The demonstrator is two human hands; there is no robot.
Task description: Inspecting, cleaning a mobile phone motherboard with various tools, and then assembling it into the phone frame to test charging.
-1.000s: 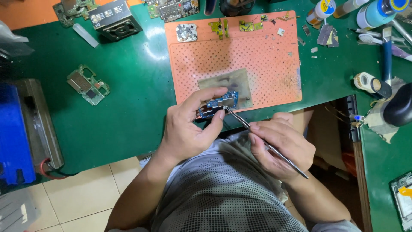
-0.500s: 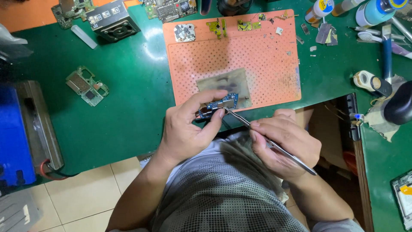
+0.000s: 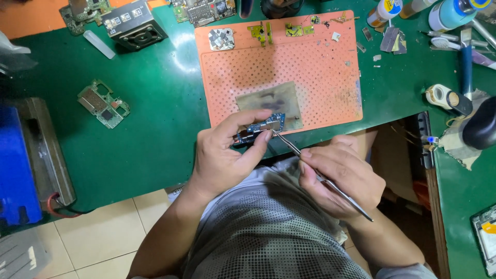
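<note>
A person sits at a green counter [image 3: 155, 144], seen from above, working over its near edge. The left hand [image 3: 222, 160] holds a small blue circuit board [image 3: 261, 126], its fingers clamped on it: the thumb presses the near edge and the forefinger curls over the far side, so the board hangs just past the front lip of an orange perforated work mat [image 3: 289, 62]. The board's long axis runs roughly left to right, tilted slightly up toward the right. The right hand [image 3: 338, 178] grips thin metal tweezers [image 3: 320, 175] much as one holds a pen, fingers closed around the shaft; whether the two tips are pressed together cannot be told at this size. The tweezers slant from lower right to upper left, and their point meets the right end of the board, touching or just beside it. So the board lies up and to the left of the right hand, and the left hand is the nearer one (it already holds the piece). A grey-brown patch [image 3: 271, 101] lies on the mat just beyond the board. Farther off, a green circuit board [image 3: 103, 103] rests alone on the counter to the left, a small dark box-shaped unit [image 3: 134, 23] sits at the far left corner, and a roll of tape [image 3: 439, 95] lies to the right.
</note>
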